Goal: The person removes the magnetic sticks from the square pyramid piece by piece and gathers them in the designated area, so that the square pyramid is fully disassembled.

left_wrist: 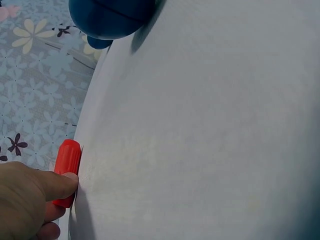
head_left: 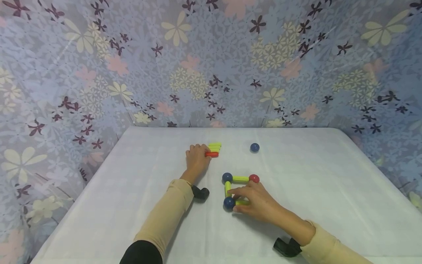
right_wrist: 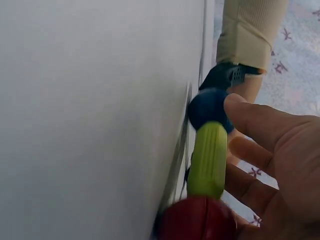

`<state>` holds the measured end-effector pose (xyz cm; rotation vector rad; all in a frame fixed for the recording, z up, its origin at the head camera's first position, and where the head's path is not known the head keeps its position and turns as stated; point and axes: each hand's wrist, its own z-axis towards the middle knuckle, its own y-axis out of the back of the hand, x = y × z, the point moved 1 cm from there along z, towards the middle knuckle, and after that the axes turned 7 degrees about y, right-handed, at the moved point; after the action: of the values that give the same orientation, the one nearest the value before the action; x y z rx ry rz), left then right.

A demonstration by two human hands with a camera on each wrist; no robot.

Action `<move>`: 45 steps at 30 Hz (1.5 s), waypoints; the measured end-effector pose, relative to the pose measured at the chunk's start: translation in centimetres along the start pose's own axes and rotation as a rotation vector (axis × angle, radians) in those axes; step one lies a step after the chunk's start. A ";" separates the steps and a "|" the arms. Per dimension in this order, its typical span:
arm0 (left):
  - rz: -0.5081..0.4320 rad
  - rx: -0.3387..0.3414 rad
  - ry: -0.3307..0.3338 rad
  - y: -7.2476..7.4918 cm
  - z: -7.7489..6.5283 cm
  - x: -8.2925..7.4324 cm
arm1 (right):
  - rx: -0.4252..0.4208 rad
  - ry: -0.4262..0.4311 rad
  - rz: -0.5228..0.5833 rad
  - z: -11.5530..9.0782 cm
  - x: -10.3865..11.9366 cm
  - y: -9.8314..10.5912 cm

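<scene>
A flowered cloth hung behind everything, spread far wider than the white table in front of me. My beige left sleeve reached up the middle of it, with my right sleeve coming in from the lower right, and a black wrist camera showed at each cuff.

My right hand was bent over the near corner of a ball-and-stick frame, thumb and fingers gripping the near blue ball, where two yellow-green sticks met. One stick ran under my hand; the other, the side stick, led to the far blue ball. From there the top stick joined it to a red ball, just beyond my knuckles.

My left hand pinched a red stick between thumb and fingers, farther off and left of the frame. Loose yellow-green sticks lay just past it. A loose blue ball sat well apart to their right.
</scene>
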<state>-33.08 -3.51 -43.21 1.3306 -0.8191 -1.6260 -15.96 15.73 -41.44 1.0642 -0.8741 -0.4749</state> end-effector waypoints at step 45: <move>-0.303 0.325 -0.353 3.7 -15.9 0.1 | -0.052 -0.047 -0.033 -1.5 -1.6 0.3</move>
<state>-16.82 -4.66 -43.45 1.4650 -1.1758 -2.0715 -15.74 17.83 -42.14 1.0246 -0.8823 -0.5495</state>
